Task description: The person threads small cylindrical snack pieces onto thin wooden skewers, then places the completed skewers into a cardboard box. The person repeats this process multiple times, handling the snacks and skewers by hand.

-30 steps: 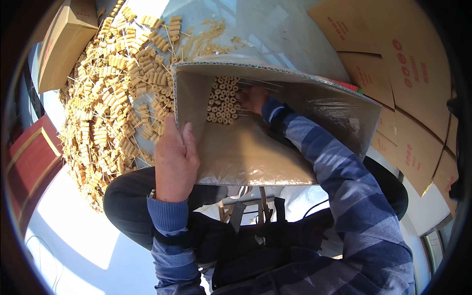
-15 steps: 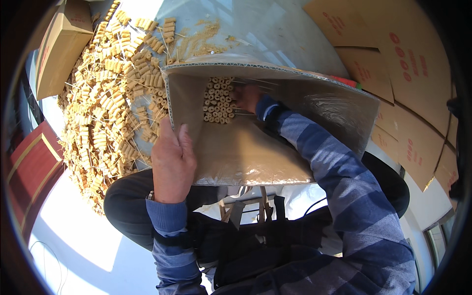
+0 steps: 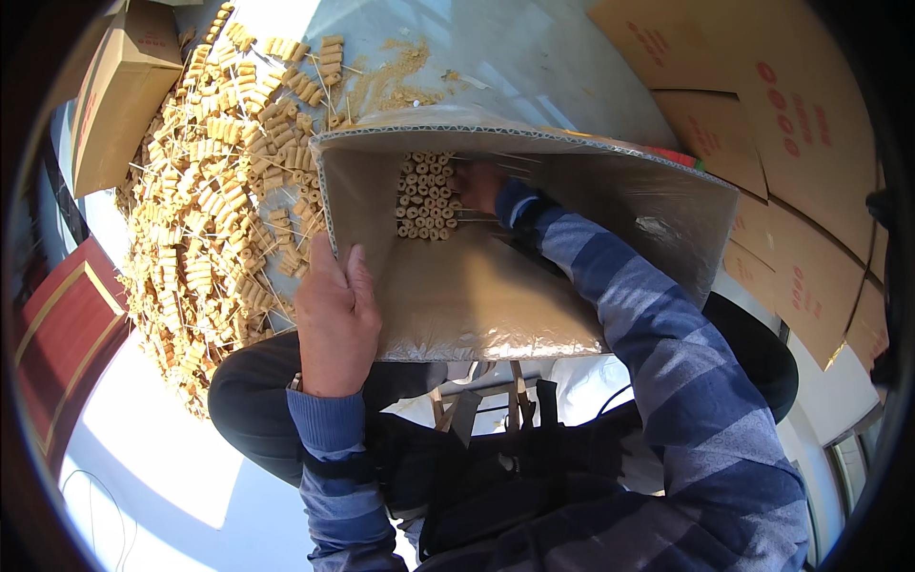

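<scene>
A cardboard box (image 3: 496,286) with a shiny brown lining lies tilted toward me, its mouth facing me. My left hand (image 3: 335,329) is closed on the box's left edge, thumb on the inside. Deep in the box, at its far left, a stack of tan, ring-ended snack pieces on thin sticks (image 3: 426,195) is packed in rows, sticks pointing right. My right hand (image 3: 479,186) reaches inside and touches the right side of this stack, among the sticks. Shade hides its fingers, so I cannot make out what they hold.
A large heap of loose skewered snacks (image 3: 210,200) covers the table left of the box. Tan crumbs (image 3: 396,81) lie beyond it. One carton (image 3: 119,95) stands far left; flattened cartons (image 3: 724,114) lean at the right. A red panel (image 3: 67,334) is at left.
My right hand has shifted very slightly by the stack. My left hand keeps its hold on the box edge, and the whole view has moved a little.
</scene>
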`<state>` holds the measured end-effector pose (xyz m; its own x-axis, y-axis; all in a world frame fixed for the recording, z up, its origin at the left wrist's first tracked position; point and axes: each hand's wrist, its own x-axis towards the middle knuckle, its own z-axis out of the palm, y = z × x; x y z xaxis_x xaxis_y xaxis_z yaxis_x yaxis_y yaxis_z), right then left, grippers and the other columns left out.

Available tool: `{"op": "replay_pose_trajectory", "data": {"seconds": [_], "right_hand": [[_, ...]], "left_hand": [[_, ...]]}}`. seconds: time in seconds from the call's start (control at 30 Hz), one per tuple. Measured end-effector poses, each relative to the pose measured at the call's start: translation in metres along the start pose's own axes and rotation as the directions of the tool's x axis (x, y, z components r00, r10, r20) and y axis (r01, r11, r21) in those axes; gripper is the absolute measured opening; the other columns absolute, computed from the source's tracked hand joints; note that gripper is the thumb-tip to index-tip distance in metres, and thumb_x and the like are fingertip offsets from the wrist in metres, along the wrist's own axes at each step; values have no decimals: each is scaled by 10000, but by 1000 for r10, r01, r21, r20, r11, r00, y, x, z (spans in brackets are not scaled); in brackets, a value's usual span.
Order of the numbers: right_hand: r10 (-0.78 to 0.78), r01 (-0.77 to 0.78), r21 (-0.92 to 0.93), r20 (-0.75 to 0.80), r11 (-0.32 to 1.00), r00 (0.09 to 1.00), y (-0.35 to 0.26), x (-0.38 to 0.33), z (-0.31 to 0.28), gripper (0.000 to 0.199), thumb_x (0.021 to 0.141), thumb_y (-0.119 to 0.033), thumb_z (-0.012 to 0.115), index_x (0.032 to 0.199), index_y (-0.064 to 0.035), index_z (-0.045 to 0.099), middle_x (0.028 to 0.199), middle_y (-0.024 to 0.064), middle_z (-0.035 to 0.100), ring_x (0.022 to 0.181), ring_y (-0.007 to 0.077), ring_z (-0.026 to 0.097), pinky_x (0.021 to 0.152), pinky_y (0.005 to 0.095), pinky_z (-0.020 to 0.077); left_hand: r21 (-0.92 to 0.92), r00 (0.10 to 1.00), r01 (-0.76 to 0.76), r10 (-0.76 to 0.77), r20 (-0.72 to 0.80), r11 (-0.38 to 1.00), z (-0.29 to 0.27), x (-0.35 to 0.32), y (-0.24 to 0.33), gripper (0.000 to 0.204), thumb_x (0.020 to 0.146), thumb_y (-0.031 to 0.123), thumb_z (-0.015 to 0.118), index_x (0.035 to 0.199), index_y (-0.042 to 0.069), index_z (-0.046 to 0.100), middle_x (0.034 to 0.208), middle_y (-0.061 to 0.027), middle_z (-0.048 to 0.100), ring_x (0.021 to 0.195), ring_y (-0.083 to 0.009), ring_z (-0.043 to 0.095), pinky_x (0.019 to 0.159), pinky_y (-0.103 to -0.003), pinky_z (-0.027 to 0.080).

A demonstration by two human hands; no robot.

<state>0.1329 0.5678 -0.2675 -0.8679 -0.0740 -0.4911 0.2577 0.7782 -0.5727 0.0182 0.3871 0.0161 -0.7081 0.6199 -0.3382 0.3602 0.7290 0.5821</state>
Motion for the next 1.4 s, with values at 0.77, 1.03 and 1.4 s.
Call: {"op": "replay_pose_trajectory", "data": {"seconds": [0.77,1.03,1.4], "right_hand": [[249,-136,489,-175,862,953,8,19,-31,425,978,-320,539,1332,-86,553,1152,143,648,989,262,620,816,415,519],[266,-371,243,373,896,889,22,52,-37,438,934,-338,569,1309,-112,589,1237,143,628,1074,281,599,869,456,486],[144,-58,271,-308,961,941,65,90,38,287,1021,-320,458,1125,-105,617,938,98,701,679,244,656,527,403,502]], "left_hand": [[-61,999,-13,10,-39,998,1,-4,-3,169,1010,104,509,1113,-29,489,858,-299,627,832,-511,601,664,-532,464],[40,999,41,-40,-29,998,1,-4,1,178,1007,107,516,1114,-33,493,849,-314,625,822,-515,603,662,-542,464],[26,998,-13,14,-55,1000,3,-1,1,231,1006,105,515,1160,-63,481,843,-319,625,807,-506,610,664,-542,469]]}}
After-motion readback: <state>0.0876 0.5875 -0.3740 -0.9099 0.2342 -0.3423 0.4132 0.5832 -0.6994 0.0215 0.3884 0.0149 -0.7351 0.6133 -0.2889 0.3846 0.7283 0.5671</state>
